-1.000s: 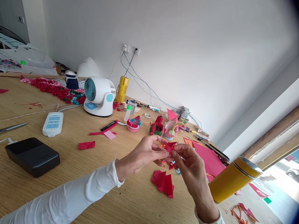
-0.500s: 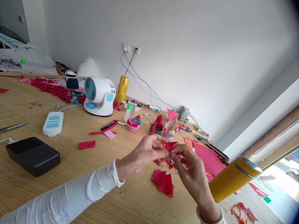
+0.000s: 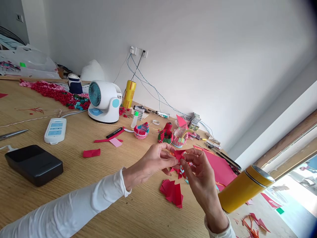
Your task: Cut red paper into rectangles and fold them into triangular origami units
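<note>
Between my two hands is a small folded piece of red paper [image 3: 179, 154], raised above the table. My left hand [image 3: 156, 159] pinches it from the left, fingers curled around its side. From the right, my right hand [image 3: 199, 172] grips it between thumb and fingertips. The fingers cover its lower part, so the exact fold is hard to see. Below the hands lies a loose stack of red paper pieces [image 3: 171, 193]. More red, orange and light-blue folded bits [image 3: 182, 172] are partly hidden behind my fingers.
A yellow thermos [image 3: 244, 189] stands close to my right forearm. Red paper sheets [image 3: 221, 167] lie behind it. Several folded-paper models, including a pink one [image 3: 141, 131], stand farther back. Left are a white fan [image 3: 105, 100], a power strip [image 3: 55, 131] and a black power bank [image 3: 34, 164].
My fingers have shifted slightly on the red paper, the right fingertips now standing higher and more spread along its edge. The whole view has moved a little.
</note>
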Demonstrator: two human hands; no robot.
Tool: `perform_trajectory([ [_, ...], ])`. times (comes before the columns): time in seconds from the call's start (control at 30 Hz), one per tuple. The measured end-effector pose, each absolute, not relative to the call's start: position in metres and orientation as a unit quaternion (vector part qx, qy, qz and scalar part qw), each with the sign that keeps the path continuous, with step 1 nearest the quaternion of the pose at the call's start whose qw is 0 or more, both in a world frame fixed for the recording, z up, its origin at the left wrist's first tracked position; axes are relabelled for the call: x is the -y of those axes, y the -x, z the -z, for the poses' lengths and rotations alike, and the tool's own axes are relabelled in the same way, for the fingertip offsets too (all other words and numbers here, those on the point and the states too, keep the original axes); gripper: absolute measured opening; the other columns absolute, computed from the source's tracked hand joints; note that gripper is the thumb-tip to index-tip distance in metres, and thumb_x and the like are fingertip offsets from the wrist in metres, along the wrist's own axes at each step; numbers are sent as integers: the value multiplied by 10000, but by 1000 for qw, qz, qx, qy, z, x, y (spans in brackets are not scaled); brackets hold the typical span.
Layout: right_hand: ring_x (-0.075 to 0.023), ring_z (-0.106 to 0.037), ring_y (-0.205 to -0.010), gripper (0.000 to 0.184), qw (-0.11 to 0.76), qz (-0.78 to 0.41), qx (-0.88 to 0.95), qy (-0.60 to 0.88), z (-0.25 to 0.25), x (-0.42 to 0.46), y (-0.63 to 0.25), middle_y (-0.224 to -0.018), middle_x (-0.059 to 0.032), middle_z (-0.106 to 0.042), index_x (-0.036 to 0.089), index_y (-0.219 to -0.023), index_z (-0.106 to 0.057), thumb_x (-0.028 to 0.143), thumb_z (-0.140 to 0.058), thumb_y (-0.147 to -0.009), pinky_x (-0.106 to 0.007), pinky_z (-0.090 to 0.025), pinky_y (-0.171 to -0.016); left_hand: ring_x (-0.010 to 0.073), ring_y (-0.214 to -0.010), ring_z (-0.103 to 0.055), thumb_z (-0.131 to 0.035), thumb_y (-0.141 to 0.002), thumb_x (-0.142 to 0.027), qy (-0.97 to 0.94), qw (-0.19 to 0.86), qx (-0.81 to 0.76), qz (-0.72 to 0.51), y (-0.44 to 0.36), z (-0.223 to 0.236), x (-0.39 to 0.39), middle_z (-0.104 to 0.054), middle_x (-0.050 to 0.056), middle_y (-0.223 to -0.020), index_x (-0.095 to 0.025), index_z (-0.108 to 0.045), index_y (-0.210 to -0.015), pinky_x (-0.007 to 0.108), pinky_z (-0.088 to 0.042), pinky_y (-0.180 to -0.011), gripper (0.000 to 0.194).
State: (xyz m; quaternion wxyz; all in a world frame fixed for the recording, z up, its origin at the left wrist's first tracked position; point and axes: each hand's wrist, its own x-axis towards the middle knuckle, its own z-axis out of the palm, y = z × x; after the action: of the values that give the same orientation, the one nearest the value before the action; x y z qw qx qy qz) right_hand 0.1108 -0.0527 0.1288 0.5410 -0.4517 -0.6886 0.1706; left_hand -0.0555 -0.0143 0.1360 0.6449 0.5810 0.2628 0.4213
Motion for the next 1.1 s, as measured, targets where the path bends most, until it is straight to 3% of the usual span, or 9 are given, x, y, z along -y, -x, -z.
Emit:
perform_trajectory([
  [0.23, -155, -652, -701, 238, 507, -132, 719, 456, -130, 54, -114, -847, -18, -658, 254, -1138, -486, 273, -553, -910, -234, -491, -513, 247, -852, -707, -776, -715, -386, -607, 634, -249, -409, 55, -132, 12, -716, 94, -858, -149, -543, -1011, 233, -511, -549, 445],
  [0.43, -171, -668, -761, 258, 541, -117, 707, 440, -127, 55, -106, -882, -35, -649, 256, -1175, -500, 265, -542, -920, -258, -545, -573, 207, -747, -695, -815, -663, -372, -554, 638, -249, -473, 44, -129, 16, -697, 60, -813, -156, -520, -965, 263, -533, -577, 474],
  [0.53, -183, -681, -793, 250, 545, -77, 709, 441, -127, 56, -108, -902, -40, -646, 256, -1178, -482, 235, -513, -930, -273, -561, -607, 222, -788, -691, -743, -746, -387, -589, 622, -235, -460, 42, -125, 18, -691, 70, -850, -166, -518, -1002, 275, -534, -587, 406],
  [0.67, -201, -683, -861, 296, 438, -3, 766, 471, -131, 58, -116, -948, -56, -666, 253, -1219, -459, 161, -463, -938, -283, -544, -641, 211, -897, -648, -690, -798, -363, -734, 395, -284, -473, 50, -127, 19, -642, 106, -1115, -193, -601, -1095, 254, -501, -642, 354],
  [0.77, -183, -677, -809, 306, 387, 12, 796, 466, -134, 58, -120, -921, -42, -666, 246, -1224, -465, 132, -434, -942, -273, -529, -647, 197, -886, -623, -596, -873, -375, -779, 280, -294, -477, 56, -133, 18, -655, 86, -1071, -209, -673, -1042, 232, -466, -629, 249],
  [0.87, -168, -665, -777, 283, 428, 17, 777, 462, -131, 56, -119, -897, -27, -658, 243, -1185, -496, 137, -478, -923, -273, -530, -675, 159, -739, -627, -523, -919, -321, -796, 300, -281, -445, 57, -135, 16, -696, 50, -884, -193, -699, -977, 225, -448, -610, 225],
  [1.03, -180, -648, -849, 219, 534, -78, 711, 451, -122, 51, -110, -912, -35, -641, 246, -1103, -549, 180, -555, -894, -294, -542, -707, 139, -687, -627, -627, -848, -311, -781, 314, -303, -448, 54, -133, 13, -666, 80, -974, -151, -713, -920, 227, -457, -603, 196],
  [1.1, -182, -640, -860, 211, 568, -135, 689, 431, -120, 50, -105, -904, -38, -627, 243, -1089, -564, 199, -582, -883, -290, -551, -697, 141, -690, -624, -621, -848, -290, -772, 329, -302, -452, 54, -132, 11, -678, 70, -909, -147, -711, -887, 222, -456, -597, 173],
])
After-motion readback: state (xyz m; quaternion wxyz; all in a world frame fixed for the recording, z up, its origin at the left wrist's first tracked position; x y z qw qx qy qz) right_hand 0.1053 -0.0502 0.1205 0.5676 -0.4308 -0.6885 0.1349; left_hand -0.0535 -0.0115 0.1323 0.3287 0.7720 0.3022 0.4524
